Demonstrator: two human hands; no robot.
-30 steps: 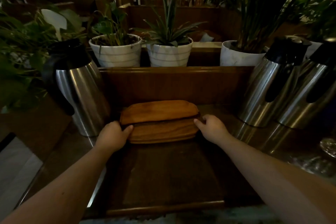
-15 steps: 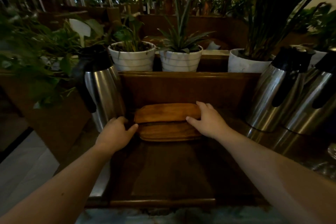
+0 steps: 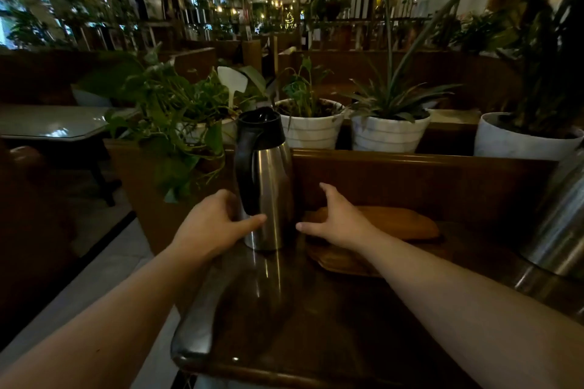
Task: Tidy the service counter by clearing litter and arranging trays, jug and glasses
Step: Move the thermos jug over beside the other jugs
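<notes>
A steel jug [image 3: 268, 186] with a black lid and handle stands upright at the left end of the dark wooden counter [image 3: 316, 325]. My left hand [image 3: 215, 224] cups its lower left side, thumb across the front and fingers behind the handle. My right hand [image 3: 335, 221] is spread open just right of the jug, thumb tip at its edge. Behind and under that hand lie two stacked wooden trays [image 3: 395, 224], against the counter's raised back wall.
Another steel jug [image 3: 562, 224] stands at the right edge. White plant pots [image 3: 311, 129] [image 3: 388, 133] [image 3: 524, 142] sit on the ledge behind the back wall. A leafy plant [image 3: 164, 123] overhangs left of the jug. The counter's rounded left edge [image 3: 192, 325] drops to the floor.
Both hands have left the stacked trays and moved left to the steel jug. My view has swung left and up.
</notes>
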